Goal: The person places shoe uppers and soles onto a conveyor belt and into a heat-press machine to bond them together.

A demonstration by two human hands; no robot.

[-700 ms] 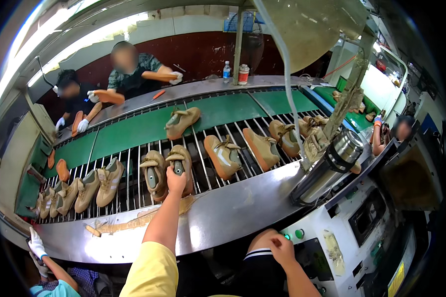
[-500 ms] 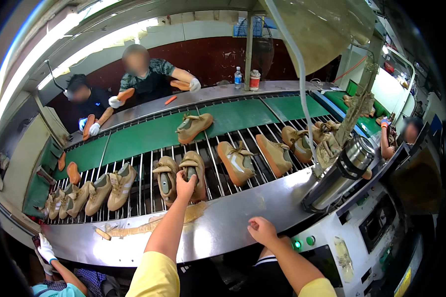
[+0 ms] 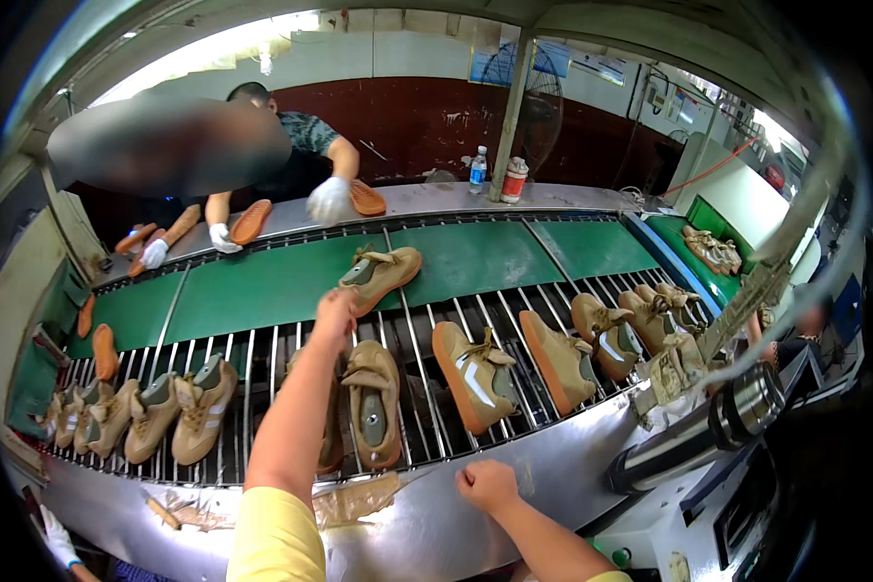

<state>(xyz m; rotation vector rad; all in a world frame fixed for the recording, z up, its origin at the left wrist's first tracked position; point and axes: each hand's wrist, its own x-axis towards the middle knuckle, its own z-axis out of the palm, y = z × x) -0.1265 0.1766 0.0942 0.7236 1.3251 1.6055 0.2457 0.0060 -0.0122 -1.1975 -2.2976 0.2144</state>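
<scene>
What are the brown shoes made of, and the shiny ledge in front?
The shoe beside the left hand looks like matte tan suede or soft fabric: dull, no shine, laced. The ledge under the right hand looks like bare polished metal, probably steel: silvery, with blurry reflections.

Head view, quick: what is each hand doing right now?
Left hand: stretched out over the tan shoe on the roller rack, holding nothing visible; open or closed cannot be told.
Right hand: closed fist, empty, on the metal ledge.
</scene>
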